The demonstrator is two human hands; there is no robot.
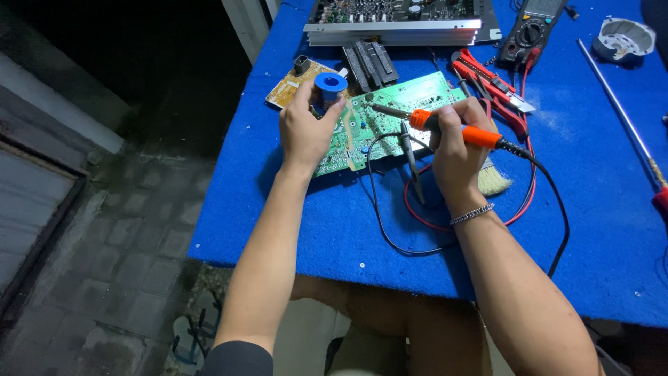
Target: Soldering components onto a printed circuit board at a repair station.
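I take the green circuit board (390,118) as my landmark; it lies flat on the blue table (292,209), near the far left corner. It looks thin, stiff and light, so I judge it would skate on the felt unless pinned, and its soldered face and small parts are fragile. I would hold it by its edges, never by the components.

At the board's left end my left hand (305,132) presses down on it, fingers curled around a blue solder spool (330,85) that sits on the board's upper left. The spool seems small and light, easy to tip.

Over the board's right half my right hand (452,143) is closed firmly on the orange soldering iron (445,125), gripped pen-like at the handle, tip pointing left and resting on or just above the board; I cannot tell which. The metal end is the part to keep clear of. Its black cord runs off to the right of the board.

Just below the board lies a black meter probe (412,163), with red and black leads looping nearby.
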